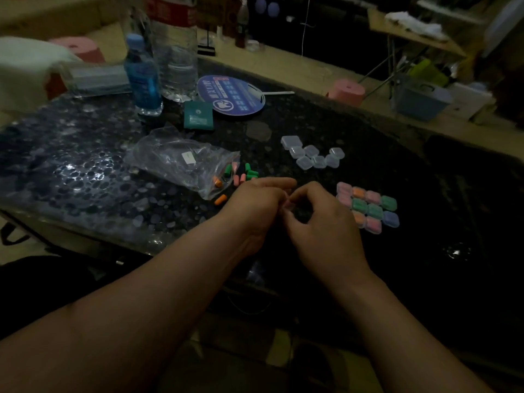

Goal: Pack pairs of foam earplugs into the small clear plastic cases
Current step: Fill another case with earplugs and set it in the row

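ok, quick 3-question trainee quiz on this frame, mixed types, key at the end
1. True or false: the filled cases lie nearer the right hand than the empty cases do.
2. Most loose earplugs lie: A) at the mouth of the plastic bag; B) beside the blue bottle; C) on the round fan.
3. Which hand is nearer those earplugs?
Key: 1 true; 2 A; 3 left hand.
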Available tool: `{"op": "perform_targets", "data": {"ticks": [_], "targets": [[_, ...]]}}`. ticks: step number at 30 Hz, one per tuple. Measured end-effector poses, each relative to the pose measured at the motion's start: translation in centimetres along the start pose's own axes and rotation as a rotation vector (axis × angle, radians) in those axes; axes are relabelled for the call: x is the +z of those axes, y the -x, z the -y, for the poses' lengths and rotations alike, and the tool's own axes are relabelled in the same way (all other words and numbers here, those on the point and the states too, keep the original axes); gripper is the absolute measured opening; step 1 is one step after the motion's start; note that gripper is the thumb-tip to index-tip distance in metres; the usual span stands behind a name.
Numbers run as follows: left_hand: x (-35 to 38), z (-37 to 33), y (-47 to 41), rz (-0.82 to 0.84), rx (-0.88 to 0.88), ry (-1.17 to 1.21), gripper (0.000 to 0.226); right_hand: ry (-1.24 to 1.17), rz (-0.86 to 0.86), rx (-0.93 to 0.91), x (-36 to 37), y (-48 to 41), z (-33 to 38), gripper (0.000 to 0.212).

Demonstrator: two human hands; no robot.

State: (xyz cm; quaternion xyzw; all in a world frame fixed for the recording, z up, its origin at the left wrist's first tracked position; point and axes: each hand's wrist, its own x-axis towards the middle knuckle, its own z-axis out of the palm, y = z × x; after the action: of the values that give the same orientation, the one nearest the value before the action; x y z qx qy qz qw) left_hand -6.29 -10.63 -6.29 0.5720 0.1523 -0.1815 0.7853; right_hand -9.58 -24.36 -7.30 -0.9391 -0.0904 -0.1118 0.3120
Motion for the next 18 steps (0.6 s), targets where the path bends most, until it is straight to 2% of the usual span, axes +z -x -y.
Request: {"op": "perform_targets", "data": {"ticks": [4,9,13,18], "targets": [[1.3,0.8,-0.3,0.029,0.013,-0.027,0.04,-0.044,-0.025,0.045,-1.0,0.4,-0.6,0.013],[3.2,1.4,-0.3,0.106,-0.013,-0.013,0.022,-0.058,-0.015,0.128,-2.5,1.1,-1.8,0.017],[4.6,1.4,0.1,0.147,0.007,-0.025,0.022,-0.076,-0.015,0.164,-3.4,1.3,-3.1,0.019],[5.7,0.7,0.1,0.111,-0.004,-0.034,0.012,-0.031,-0.133,0.26,-5.2,1.2,-6.8,0.03]]}}
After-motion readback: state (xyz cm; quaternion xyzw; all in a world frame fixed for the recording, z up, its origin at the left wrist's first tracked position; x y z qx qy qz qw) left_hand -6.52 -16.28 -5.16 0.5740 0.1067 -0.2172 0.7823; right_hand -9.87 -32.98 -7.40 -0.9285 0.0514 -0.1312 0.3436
